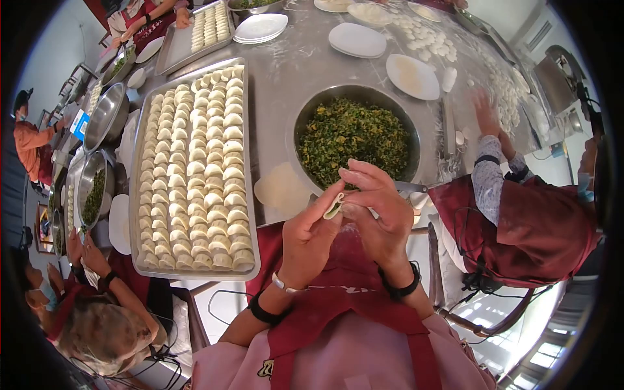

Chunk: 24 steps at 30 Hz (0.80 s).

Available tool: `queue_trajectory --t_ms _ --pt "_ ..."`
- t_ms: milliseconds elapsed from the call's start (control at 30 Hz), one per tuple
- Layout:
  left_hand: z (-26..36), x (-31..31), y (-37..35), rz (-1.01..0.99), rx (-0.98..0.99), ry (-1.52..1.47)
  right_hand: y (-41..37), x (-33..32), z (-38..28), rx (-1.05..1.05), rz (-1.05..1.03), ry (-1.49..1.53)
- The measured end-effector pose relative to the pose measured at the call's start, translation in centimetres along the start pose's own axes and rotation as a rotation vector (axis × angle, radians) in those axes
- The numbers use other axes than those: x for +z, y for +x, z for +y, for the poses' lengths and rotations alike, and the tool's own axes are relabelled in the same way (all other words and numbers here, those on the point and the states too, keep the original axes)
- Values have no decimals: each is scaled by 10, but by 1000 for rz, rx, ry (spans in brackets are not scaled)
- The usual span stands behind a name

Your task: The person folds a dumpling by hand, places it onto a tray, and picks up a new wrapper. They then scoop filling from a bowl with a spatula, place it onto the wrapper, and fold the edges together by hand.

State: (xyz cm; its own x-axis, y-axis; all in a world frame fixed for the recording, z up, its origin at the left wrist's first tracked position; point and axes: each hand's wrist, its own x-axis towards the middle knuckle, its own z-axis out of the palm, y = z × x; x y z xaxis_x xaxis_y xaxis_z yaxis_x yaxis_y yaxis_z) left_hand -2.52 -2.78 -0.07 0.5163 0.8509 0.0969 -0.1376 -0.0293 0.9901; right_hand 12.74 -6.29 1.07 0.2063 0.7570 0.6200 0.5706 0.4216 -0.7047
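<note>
Between my two hands is a dumpling point(334, 207), its pale wrapper folded round green filling that still shows at the opening. My left hand point(311, 235) grips it from the left, fingers closed on the edge. From the other side my right hand point(377, 218) pinches the wrapper, thumb against it and fingers curved above. Just beyond my hands stands a steel bowl point(416, 140) heaped with chopped green and yellow filling point(356, 140). To the left lies a metal tray point(254, 247) with long rows of folded dumplings point(195, 175).
A round patch of flour or dough point(279, 188) lies by the tray. White plates point(357, 40) and many wrappers point(426, 36) are farther back on the steel table point(286, 65). A co-worker in a maroon apron point(520, 227) works at the right; another person's hands point(88, 253) are at the left.
</note>
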Motion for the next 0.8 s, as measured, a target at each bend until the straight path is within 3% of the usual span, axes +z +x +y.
queue_trajectory --t_ms 67,167,267,500,600,667,800 --pt "-6 -2 1 -6 -75 -125 -1 -3 5 5 -72 -96" --pt "-4 -4 1 -41 -112 -224 4 1 -8 200 -8 91" --pt "-4 -2 0 -65 -109 -221 7 -2 -6 172 -121 87" --pt "0 3 -3 -9 -187 -305 -1 0 3 -3 -100 7" --pt "-2 -6 -2 -105 -154 4 -6 2 5 -27 -92 13" --pt "1 -7 0 -120 -207 12 -6 4 6 -50 -80 19" --pt "-7 -8 -1 -81 -224 -86 -3 -1 1 41 -140 5"
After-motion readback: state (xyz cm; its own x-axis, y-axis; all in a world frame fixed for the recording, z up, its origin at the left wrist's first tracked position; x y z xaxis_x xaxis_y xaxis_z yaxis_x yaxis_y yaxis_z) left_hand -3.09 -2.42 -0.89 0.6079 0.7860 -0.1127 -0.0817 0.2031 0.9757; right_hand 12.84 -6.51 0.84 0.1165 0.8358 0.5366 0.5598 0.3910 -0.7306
